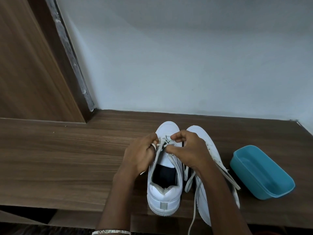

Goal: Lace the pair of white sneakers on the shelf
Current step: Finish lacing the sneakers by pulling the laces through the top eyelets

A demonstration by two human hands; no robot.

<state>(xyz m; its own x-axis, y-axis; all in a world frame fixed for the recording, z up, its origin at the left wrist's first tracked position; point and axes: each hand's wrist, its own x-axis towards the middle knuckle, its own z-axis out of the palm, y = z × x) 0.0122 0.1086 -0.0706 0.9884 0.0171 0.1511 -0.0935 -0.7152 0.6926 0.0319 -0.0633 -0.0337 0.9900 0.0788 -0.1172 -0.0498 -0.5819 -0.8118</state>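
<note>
- In the head view, your left hand (pixel 140 153) is over the front of the first sneaker (pixel 165 194). Its fingers are curled, and they hold one end of the white lace (pixel 158 154), which makes a small loop around one finger.
- Your right hand (pixel 189 150) is on the other side of the same sneaker. Its fingers are curled too, and the thumb and the first finger pinch the lace at the front holes.
- This sneaker stands upright on the wooden shelf (pixel 67 158), with the toe toward the wall (pixel 186 65) and the heel toward you. Only the front holes carry lace; the rest of the opening is loose.
- The second sneaker (pixel 197 131) lies just beside it on your right, partly under your right arm. It seems tilted on its side, and its loose lace (pixel 194 202) hangs over the shelf edge.
- A blue plastic tub (pixel 245 177) sits on the shelf, near the second sneaker, to the right.
- A brown wooden panel (pixel 25 65) stands at the left.
- A thin bracelet (pixel 111 232) is on your left wrist.
</note>
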